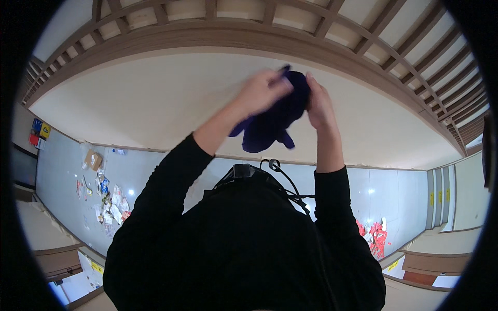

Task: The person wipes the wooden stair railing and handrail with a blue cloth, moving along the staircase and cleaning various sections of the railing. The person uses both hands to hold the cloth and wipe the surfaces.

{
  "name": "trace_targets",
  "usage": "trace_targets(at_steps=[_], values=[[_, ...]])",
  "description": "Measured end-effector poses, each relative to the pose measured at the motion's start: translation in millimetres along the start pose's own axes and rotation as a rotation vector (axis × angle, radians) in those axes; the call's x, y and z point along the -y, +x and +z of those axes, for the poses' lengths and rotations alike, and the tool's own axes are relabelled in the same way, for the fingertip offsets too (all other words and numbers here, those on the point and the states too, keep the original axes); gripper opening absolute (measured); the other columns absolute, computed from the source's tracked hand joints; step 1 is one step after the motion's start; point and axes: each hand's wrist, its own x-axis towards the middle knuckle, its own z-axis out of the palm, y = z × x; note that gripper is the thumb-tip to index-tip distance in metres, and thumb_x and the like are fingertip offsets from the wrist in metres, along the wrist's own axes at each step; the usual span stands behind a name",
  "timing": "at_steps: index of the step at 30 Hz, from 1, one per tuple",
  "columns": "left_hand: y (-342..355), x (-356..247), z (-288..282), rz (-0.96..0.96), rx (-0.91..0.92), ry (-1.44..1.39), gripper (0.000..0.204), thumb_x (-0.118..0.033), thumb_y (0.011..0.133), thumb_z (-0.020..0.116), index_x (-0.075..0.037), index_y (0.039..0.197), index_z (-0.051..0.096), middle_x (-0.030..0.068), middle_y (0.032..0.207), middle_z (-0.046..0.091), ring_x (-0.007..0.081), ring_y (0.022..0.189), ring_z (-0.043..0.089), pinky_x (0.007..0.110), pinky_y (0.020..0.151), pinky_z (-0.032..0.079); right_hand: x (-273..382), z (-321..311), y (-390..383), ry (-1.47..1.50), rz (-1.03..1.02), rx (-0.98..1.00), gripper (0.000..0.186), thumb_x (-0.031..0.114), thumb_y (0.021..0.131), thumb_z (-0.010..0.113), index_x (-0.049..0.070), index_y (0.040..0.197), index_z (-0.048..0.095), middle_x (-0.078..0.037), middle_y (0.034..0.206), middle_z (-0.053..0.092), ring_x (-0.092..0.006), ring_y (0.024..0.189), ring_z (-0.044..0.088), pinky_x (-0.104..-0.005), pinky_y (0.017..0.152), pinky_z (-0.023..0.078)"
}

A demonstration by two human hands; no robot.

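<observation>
Our right grip (pixel 320 108) pinches one edge of the dark purple cloth (pixel 267 127), while our left grip (pixel 265 92) is too blurred for us to tell its closing.

Litter (pixel 116 199) on a pale floor (pixel 59 160)
Cardboard box (pixel 94 160) at left, red scraps (pixel 379 239) at right, wooden lattice (pixel 268 13) along the top.

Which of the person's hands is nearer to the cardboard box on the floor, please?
Left. The left hand is well right of the cardboard box in the picture; the right hand is farther right, at the purple cloth's right edge.
</observation>
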Motion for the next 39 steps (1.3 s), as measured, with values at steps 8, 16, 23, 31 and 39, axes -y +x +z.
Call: trace_targets(at_steps=[8,16,23,31,39], values=[[-23,46,-17,-0.569,0.124,-0.691,0.063,-0.055,0.097,0.040,-0.004,0.132,0.052,0.0145,0.143,0.044,0.0238,0.117,0.055,0.038,0.098,0.044,-5,13,-9,0.165,-0.145,-0.047,0.025,0.012,0.092,0.062,0.000,0.113,0.055,-0.009,0.105,0.064,-0.0169,0.094,0.063,-0.0297,0.083,0.051],[-41,41,1,-0.512,0.232,-1.494,0.087,-0.076,0.087,0.028,-0.013,0.147,0.032,0.0116,0.143,0.045,0.0288,0.129,0.047,0.045,0.107,0.039,4,38,-19,-0.226,-0.246,-0.062,0.031,0.018,0.092,0.063,-0.002,0.114,0.053,-0.011,0.103,0.062,-0.0183,0.095,0.060,-0.0313,0.083,0.048],[-33,14,-21,-0.489,0.199,-1.486,0.057,-0.052,0.093,0.054,-0.011,0.133,0.051,0.0106,0.128,0.058,0.0245,0.117,0.055,0.041,0.100,0.045,-25,36,-26,-0.563,-0.482,0.076,0.070,0.024,0.087,0.068,0.003,0.143,0.032,-0.021,0.137,0.044,-0.0300,0.129,0.040,-0.0426,0.102,0.036],[-26,-12,-48,-0.165,0.242,-0.910,0.073,-0.062,0.097,0.030,-0.006,0.144,0.033,0.0085,0.140,0.047,0.0206,0.128,0.045,0.038,0.106,0.035,-21,66,-6,-0.419,-0.759,-0.223,0.049,0.008,0.088,0.065,0.000,0.133,0.045,-0.018,0.131,0.049,-0.0255,0.118,0.051,-0.0347,0.100,0.039],[-33,1,-71,-0.063,-0.295,-0.638,0.039,-0.031,0.101,0.044,-0.004,0.128,0.051,0.0092,0.127,0.055,0.0206,0.121,0.050,0.038,0.098,0.042,8,82,66,-1.394,-1.186,-0.368,0.083,0.029,0.072,0.080,0.016,0.143,0.038,-0.016,0.152,0.026,-0.0391,0.141,0.020,-0.0585,0.111,0.016]])
